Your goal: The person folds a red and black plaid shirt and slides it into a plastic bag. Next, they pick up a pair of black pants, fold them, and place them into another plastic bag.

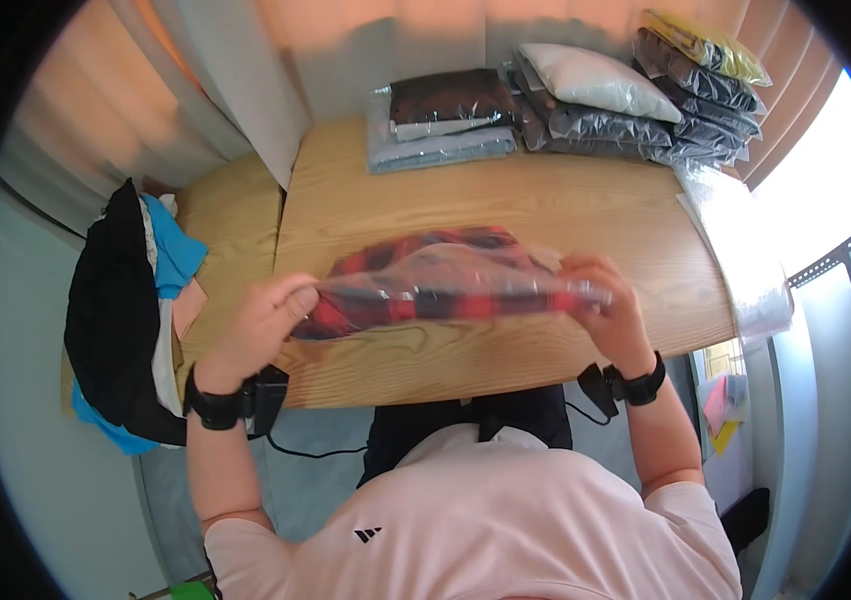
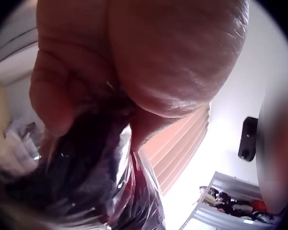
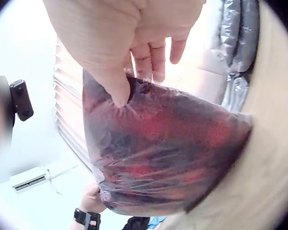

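Note:
A red and black checked garment in a clear plastic bag is stretched between both hands over the table, slightly blurred in the head view. My left hand grips its left end, thumb on top; in the left wrist view the fingers fold over the shiny plastic. At the other end, my right hand holds the bag's edge. The right wrist view shows the thumb pressed on the near face of the bagged garment, fingers behind it.
Bagged garments lie at the table's back, with a taller stack to their right. Black clothing and blue cloth are heaped on the left. Clear plastic sheets hang over the right edge of the wooden table.

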`<state>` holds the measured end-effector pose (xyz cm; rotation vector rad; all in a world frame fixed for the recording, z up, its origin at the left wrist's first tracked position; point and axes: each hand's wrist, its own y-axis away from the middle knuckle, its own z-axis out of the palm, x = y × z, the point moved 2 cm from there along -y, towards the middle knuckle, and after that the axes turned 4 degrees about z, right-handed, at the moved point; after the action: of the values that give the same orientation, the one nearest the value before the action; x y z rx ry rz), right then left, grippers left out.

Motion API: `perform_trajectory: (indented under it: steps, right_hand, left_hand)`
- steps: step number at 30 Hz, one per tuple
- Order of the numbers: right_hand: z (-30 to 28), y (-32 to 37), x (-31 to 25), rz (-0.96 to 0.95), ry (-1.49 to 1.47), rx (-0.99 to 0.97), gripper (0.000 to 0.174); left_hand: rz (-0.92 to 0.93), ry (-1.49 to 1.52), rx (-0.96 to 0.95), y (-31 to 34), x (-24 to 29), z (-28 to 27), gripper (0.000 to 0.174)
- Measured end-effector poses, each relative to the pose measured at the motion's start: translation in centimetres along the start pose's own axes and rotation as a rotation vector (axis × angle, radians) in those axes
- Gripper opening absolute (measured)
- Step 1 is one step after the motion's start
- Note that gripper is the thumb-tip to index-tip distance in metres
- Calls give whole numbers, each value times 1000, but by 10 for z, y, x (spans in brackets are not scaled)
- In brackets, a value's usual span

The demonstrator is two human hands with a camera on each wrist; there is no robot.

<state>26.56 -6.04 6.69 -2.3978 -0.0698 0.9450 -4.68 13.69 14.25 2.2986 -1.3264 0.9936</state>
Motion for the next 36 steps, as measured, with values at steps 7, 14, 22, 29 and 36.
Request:
perform_trajectory:
  steps: [7, 14, 22, 29, 36]
  right_hand:
    - [5, -93, 7, 177, -502, 117, 18]
    - [10, -101, 4, 246, -691, 108, 19]
    - [4, -80, -3, 253, -403, 114, 21]
    - [-26, -105, -30, 278, -246, -3, 21]
    - [50, -98, 100, 818, -334, -436, 22]
  left_hand:
    - [-56, 254, 359, -31, -26, -42, 28]
    - [6, 478, 383, -15, -61, 5, 40]
    - [88, 493, 501, -15, -67, 12, 27]
    - [11, 345, 464, -12, -27, -24, 25]
    - [-416, 463, 55, -60, -128, 33, 36]
